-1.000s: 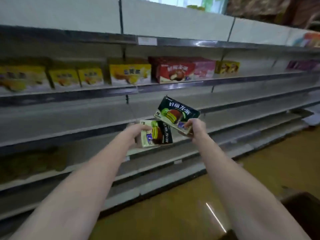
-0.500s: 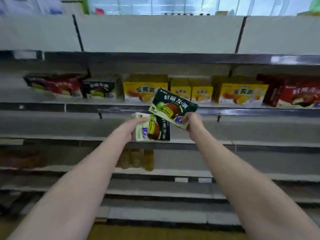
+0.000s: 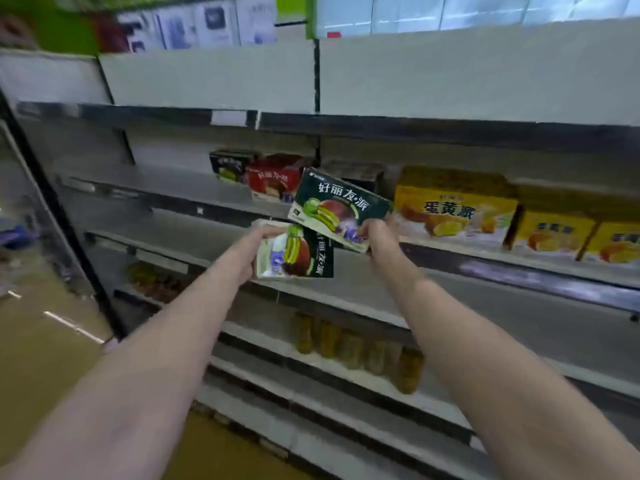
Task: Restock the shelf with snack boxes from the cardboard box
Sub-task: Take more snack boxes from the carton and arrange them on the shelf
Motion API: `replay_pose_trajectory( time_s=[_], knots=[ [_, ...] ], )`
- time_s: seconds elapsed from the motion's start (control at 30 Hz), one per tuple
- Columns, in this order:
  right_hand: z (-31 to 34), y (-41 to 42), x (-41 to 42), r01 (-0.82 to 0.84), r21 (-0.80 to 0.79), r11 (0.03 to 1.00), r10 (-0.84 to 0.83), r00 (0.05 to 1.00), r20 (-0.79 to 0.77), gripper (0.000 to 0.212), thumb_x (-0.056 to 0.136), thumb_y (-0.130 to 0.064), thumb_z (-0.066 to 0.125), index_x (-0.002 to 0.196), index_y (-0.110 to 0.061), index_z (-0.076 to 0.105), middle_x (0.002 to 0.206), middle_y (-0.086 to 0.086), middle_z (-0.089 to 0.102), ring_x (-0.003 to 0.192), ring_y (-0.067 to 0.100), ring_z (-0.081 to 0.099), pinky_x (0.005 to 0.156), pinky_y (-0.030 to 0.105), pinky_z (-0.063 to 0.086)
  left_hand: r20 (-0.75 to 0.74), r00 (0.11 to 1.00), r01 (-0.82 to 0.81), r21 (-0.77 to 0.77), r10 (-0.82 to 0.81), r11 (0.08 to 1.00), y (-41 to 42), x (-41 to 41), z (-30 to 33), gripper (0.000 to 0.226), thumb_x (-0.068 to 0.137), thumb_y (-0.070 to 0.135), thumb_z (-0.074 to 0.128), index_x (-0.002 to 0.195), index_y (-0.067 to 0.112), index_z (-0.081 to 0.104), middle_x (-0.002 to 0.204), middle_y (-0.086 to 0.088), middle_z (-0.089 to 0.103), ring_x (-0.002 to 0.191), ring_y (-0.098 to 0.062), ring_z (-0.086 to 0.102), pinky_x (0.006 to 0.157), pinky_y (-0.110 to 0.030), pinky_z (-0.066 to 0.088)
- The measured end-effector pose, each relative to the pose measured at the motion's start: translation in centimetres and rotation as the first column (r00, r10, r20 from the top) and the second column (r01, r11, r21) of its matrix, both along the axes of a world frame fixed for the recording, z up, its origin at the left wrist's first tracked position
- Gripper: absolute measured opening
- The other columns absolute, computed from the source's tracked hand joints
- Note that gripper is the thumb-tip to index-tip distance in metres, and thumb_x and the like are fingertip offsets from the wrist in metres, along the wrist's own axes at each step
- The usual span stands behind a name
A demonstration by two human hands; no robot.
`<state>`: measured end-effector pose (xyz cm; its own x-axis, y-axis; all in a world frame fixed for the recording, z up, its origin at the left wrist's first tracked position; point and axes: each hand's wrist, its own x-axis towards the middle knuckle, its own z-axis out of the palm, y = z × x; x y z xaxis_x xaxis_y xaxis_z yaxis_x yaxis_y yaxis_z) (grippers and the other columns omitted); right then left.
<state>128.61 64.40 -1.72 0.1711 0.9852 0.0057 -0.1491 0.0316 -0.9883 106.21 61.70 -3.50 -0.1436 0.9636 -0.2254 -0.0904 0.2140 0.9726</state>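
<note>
I hold two dark green snack boxes out in front of the shelf unit. My left hand (image 3: 247,252) grips the lower green box (image 3: 296,252) by its left end. My right hand (image 3: 379,239) pinches the upper green box (image 3: 337,209) at its lower right corner, tilted and overlapping the lower one. Both boxes hover in front of the second shelf (image 3: 194,195), where a green box (image 3: 230,166) and a red box (image 3: 273,180) stand just behind them. The cardboard box is out of view.
Yellow cake boxes (image 3: 453,211) fill the same shelf to the right. Several amber bottles (image 3: 349,348) stand on a lower shelf. The top shelf (image 3: 450,131) and the third shelf (image 3: 519,306) are bare. A dark upright post (image 3: 59,209) ends the unit at left, beside yellowish floor (image 3: 45,348).
The view has swung left along the shelf, so the yellow boxes now lie to the right and the unit's left end shows. Both hands keep the same hold on the green boxes.
</note>
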Motion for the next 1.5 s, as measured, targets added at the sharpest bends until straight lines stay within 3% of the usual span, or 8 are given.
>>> replay_pose_trajectory(
  time_s=[0.17, 0.43, 0.53, 0.7, 1.07, 1.2, 1.27, 1.5],
  knots=[
    [1.7, 7.0, -5.8, -0.024, 0.015, 1.000, 0.025, 0.998, -0.053, 0.054, 0.081, 0.007, 0.053, 0.133, -0.008, 0.046, 0.113, 0.005, 0.050, 0.096, 0.020, 0.045, 0.062, 0.025, 0.037, -0.023, 1.000, -0.016, 0.085, 0.018, 0.996, 7.0, -6.7, 2.7, 0.047, 0.062, 0.034, 0.078, 0.103, 0.013, 0.073, 0.105, -0.013, 0.070, 0.085, -0.029, 0.069, 0.077, -0.040, 0.058],
    [1.3, 15.3, -12.2, -0.023, -0.139, 0.990, 0.003, 0.990, -0.141, 0.011, 0.088, 0.000, 0.051, 0.086, -0.011, 0.053, 0.073, 0.001, 0.050, 0.055, 0.011, 0.049, 0.042, 0.016, 0.043, -0.030, 1.000, 0.007, 0.086, -0.004, 0.996, 14.4, -16.1, 5.7, 0.031, 0.080, 0.021, 0.066, 0.108, 0.006, 0.069, 0.105, -0.016, 0.072, 0.087, -0.030, 0.070, 0.088, -0.047, 0.056],
    [0.2, 17.0, -14.1, 0.009, -0.178, 0.984, -0.040, 0.984, -0.171, 0.028, 0.086, 0.002, 0.046, 0.062, -0.012, 0.042, 0.070, 0.004, 0.044, 0.063, 0.014, 0.043, 0.062, 0.027, 0.038, -0.017, 0.999, 0.042, 0.081, -0.041, 0.996, 15.8, -18.4, 6.2, 0.018, 0.081, 0.019, 0.065, 0.096, 0.010, 0.069, 0.080, -0.009, 0.074, 0.068, -0.026, 0.071, 0.065, -0.036, 0.061],
    [0.0, 17.9, -15.1, 0.079, -0.185, 0.980, -0.114, 0.976, -0.187, 0.044, 0.089, 0.005, 0.041, 0.049, -0.012, 0.036, 0.058, 0.007, 0.042, 0.061, 0.016, 0.033, 0.056, 0.027, 0.028, -0.036, 0.985, 0.173, 0.066, -0.171, 0.983, 19.2, -20.1, 6.0, 0.012, 0.080, 0.013, 0.066, 0.081, 0.011, 0.077, 0.083, -0.012, 0.072, 0.069, -0.026, 0.071, 0.067, -0.034, 0.061],
    [1.1, 15.4, -17.6, 0.199, -0.129, 0.971, -0.211, 0.974, -0.084, 0.007, 0.071, -0.010, 0.057, 0.068, -0.012, 0.052, 0.068, 0.002, 0.048, 0.056, 0.013, 0.046, 0.053, 0.024, 0.041, 0.029, 0.884, 0.462, 0.103, -0.467, 0.881, 25.4, -22.3, 5.4, 0.027, 0.086, 0.014, 0.056, 0.074, 0.009, 0.079, 0.073, -0.009, 0.074, 0.064, -0.022, 0.072, 0.057, -0.031, 0.059],
    [2.4, 15.6, -21.7, 0.271, -0.129, 0.954, -0.248, 0.953, 0.172, 0.050, 0.082, 0.008, 0.051, 0.036, -0.012, 0.049, 0.053, 0.007, 0.042, 0.056, 0.020, 0.038, 0.050, 0.025, 0.031, 0.026, 0.871, 0.486, 0.113, -0.491, 0.867, 26.4, -25.6, 5.1, 0.023, 0.084, 0.013, 0.058, 0.092, 0.007, 0.079, 0.082, -0.012, 0.075, 0.071, -0.026, 0.072, 0.066, -0.037, 0.061],
    [2.7, 16.0, -24.0, 0.297, -0.133, 0.946, -0.254, 0.929, 0.271, 0.040, 0.086, 0.009, 0.049, 0.049, -0.007, 0.048, 0.035, 0.002, 0.043, 0.053, 0.018, 0.047, 0.045, 0.022, 0.033, 0.031, 0.873, 0.481, 0.107, -0.487, 0.870, 26.8, -27.6, 5.0, 0.028, 0.090, 0.011, 0.053, 0.081, 0.011, 0.080, 0.076, -0.010, 0.075, 0.065, -0.025, 0.072, 0.060, -0.037, 0.061],
    [2.6, 17.6, -33.3, 0.383, -0.102, 0.918, -0.378, 0.923, 0.068, 0.022, 0.076, 0.011, 0.048, 0.062, -0.006, 0.048, 0.032, -0.005, 0.040, 0.049, 0.017, 0.037, 0.035, 0.016, 0.025, 0.029, 0.875, 0.479, 0.095, -0.483, 0.873, 27.3, -35.4, 4.8, 0.022, 0.091, 0.014, 0.056, 0.092, 0.013, 0.078, 0.084, -0.013, 0.075, 0.068, -0.028, 0.073, 0.066, -0.045, 0.060]
  ],
)
